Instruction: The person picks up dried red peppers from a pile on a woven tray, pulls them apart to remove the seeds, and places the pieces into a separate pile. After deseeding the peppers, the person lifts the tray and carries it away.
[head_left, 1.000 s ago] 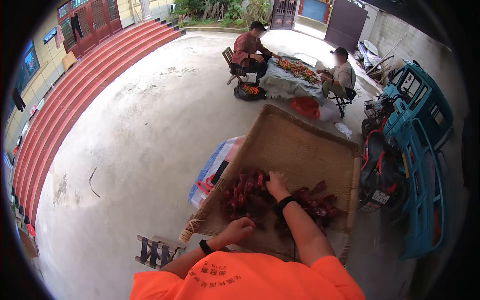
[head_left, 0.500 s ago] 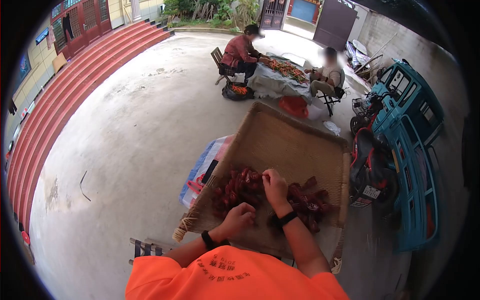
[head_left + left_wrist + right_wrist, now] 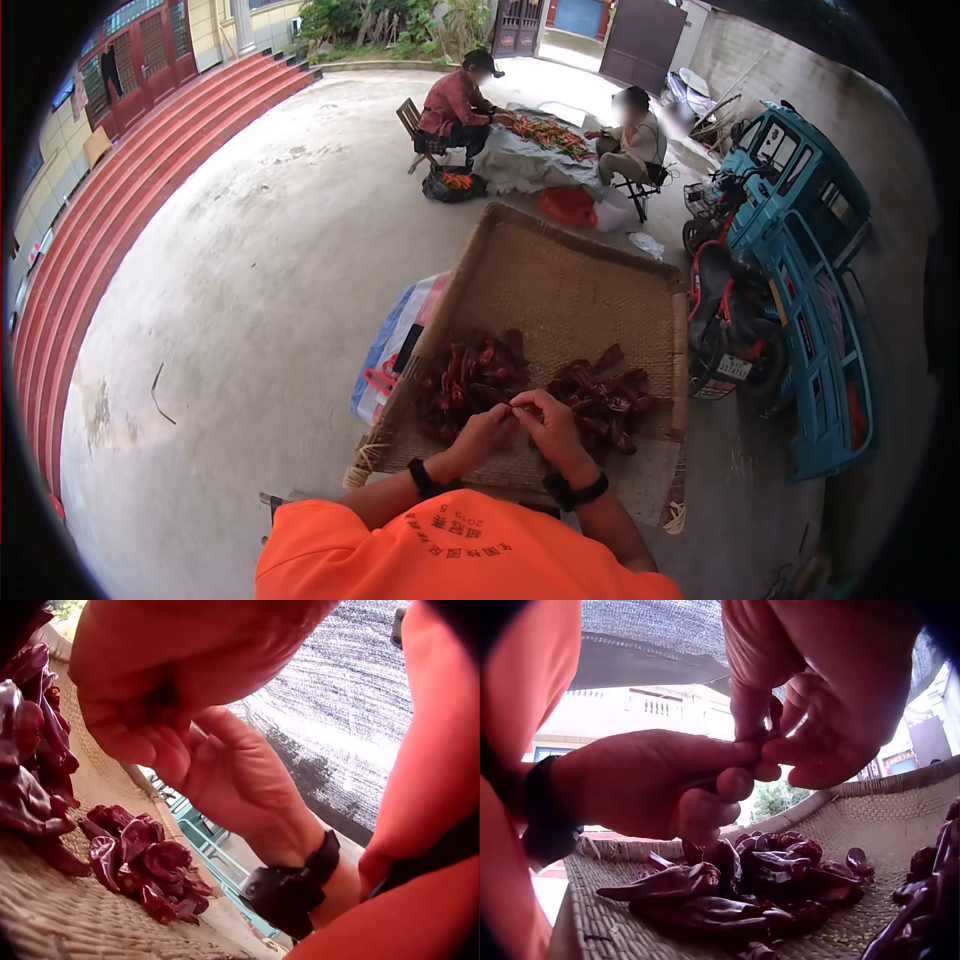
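Woven tray lies beneath both hands, pinching a dark-red pepper.

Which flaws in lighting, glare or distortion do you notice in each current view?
Head: fisheye distortion bends the red steps, the corners are black, and the concrete yard is bright with glare; left wrist: glossy highlights on the peppers, the left hand shadowed; right wrist: the building washed out, the right hand dim.

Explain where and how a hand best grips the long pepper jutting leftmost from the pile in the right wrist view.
Probably mid-body, pinched from above: the pepper juts from the pile, its upper side uncovered, its middle broader than the tapered tip.
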Available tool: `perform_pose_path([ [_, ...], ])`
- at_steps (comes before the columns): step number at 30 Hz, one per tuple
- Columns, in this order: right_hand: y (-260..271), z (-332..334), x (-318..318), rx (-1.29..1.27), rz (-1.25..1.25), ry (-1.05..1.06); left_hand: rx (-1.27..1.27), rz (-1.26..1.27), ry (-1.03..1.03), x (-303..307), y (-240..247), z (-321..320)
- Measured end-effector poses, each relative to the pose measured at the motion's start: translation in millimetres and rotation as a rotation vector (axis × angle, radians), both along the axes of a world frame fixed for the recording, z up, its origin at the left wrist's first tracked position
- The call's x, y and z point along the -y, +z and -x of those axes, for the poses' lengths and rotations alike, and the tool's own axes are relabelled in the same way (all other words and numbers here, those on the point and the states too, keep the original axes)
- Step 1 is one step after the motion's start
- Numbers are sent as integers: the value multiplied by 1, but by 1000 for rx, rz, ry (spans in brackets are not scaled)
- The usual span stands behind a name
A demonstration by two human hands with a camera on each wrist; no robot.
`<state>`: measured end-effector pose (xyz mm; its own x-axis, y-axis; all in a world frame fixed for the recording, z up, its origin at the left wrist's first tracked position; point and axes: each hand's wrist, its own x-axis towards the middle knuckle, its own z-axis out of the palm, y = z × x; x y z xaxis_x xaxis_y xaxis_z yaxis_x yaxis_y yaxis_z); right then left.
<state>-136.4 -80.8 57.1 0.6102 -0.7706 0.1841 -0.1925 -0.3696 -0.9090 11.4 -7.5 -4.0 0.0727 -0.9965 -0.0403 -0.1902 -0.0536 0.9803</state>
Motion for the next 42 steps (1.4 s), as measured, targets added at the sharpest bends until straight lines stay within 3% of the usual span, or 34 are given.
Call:
perform_pose_path([
  [3,-23,-3,-9,152,-123,-119,-4,-22,-19,-3,9,2],
  [6,-43,4,-6,60,-137,-98,-32,-11,-40,-4,11,-1],
  [12,-29,35,34,92,-398,-261,97,-101,-167,-6,-2,-7],
  [15,-9,65,68,-544,-83,-286,146,-60,-203,-11,-9,-10],
  [18,-8,63,73,-882,499,-466,181,-27,-172,-10,-29,-7],
  [22,-29,12,101,-622,345,-191,234,-6,-216,-10,-44,-8],
  [26,-77,-43,118,-687,316,-197,285,9,-249,-20,-43,-3],
  [31,-115,-66,133,-743,293,-166,346,14,-274,-27,-37,-5],
  [35,-130,-66,132,-579,248,-211,329,-14,-235,-27,-38,-3],
  [37,-135,-68,138,-530,242,-274,271,100,-208,-26,-45,-2],
  [39,-136,-58,140,-244,32,-301,144,96,-141,-24,-42,-5],
  [42,-72,-51,102,113,-393,-193,-162,-85,20,-24,-1,-12],
])
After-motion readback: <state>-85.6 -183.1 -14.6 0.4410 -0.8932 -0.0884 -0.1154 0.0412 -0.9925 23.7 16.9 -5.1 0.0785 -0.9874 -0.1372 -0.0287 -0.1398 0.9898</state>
